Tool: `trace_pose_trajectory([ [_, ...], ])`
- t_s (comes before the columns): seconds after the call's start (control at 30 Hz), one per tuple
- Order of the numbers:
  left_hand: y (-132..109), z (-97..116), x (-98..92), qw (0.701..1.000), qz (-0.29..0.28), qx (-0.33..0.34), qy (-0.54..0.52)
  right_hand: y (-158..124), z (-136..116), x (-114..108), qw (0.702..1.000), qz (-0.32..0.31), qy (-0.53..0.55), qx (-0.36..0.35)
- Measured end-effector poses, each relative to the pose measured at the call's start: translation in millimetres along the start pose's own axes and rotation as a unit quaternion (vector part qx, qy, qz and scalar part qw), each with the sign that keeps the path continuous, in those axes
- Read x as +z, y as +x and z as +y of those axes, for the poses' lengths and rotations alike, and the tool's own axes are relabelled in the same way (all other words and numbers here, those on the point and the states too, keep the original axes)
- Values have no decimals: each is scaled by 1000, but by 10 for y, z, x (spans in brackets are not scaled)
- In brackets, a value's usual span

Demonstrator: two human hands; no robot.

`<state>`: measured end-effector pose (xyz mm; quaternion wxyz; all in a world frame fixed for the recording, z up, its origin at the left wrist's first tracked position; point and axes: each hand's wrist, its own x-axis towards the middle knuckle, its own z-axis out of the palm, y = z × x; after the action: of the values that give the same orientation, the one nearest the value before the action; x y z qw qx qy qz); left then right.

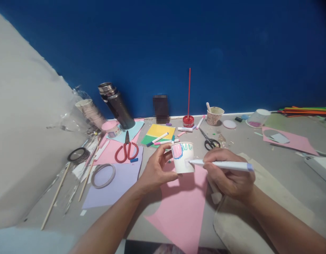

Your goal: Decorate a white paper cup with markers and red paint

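The left hand [154,169] grasps a white paper cup [188,166], thumb at its base and fingers around its upper side, holding it tilted above a pink sheet [180,208]. The right hand's [229,176] fingers grip a white marker [229,165] with a lavender end, its tip at the cup's wall, which bears a pink patch outlined in blue and green squiggles near the rim. Beyond the cup, pens [158,139] lie on yellow and green paper [163,129]. To the left are red-handled scissors [127,137], a tape ring [93,176] on purple paper [123,187] and a dark flask [122,111]; behind rises a deep blue wall [163,49]
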<state>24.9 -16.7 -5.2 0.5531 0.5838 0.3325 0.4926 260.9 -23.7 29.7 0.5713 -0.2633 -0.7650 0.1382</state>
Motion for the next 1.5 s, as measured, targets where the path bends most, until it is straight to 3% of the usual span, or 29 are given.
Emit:
trace_pose_trajectory([
  [0.33,-4,-9,-9,1000,11,-3,14,-20,38,-18,999,19,26,14],
  [0.7,10,-10,-2,1000,13,2,4,6,7,-36,1000,-23,-6,-17],
  [1.5,16,3,-17,996,48,-18,75,-15,75,9,1000,-6,-10,-24],
])
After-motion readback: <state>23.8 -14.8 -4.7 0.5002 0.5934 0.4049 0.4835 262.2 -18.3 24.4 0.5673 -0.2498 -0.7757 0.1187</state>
